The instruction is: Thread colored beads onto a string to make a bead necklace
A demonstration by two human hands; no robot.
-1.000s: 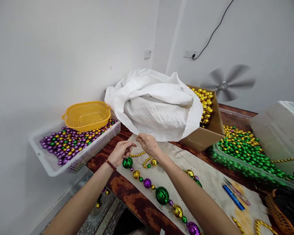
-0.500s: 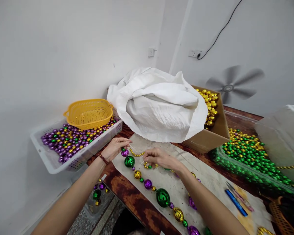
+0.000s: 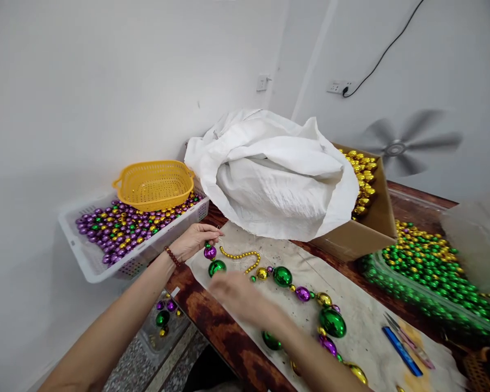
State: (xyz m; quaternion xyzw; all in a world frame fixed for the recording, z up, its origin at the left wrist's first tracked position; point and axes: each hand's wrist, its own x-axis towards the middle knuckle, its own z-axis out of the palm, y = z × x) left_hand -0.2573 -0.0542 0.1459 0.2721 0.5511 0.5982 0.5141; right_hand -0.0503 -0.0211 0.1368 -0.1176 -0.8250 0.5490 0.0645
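Note:
Pinched at the fingertips, my left hand (image 3: 198,240) holds the thin string end of a bead garland. A purple ball (image 3: 209,252) hangs just below it, with a large green ball (image 3: 216,268) beneath. My right hand (image 3: 233,291), blurred by motion, passes over the garland near that green ball; its fingers are smeared. The garland loops over the pale cloth with green (image 3: 282,276), purple (image 3: 302,294) and gold (image 3: 324,299) balls. A string of small gold beads (image 3: 239,255) curves between the hands and the white sack.
A white sack (image 3: 277,190) stands at the back beside a cardboard box (image 3: 351,239) of gold balls. Left is a white crate (image 3: 81,272) with a yellow basket (image 3: 155,188). Right are a bin of green beads (image 3: 436,277), a blue cutter (image 3: 402,351) and a spinning fan (image 3: 396,148).
My right hand has moved down and left, away from the string and gold beads, uncovering more of the garland. My left hand keeps its pinch. The view has shifted slightly.

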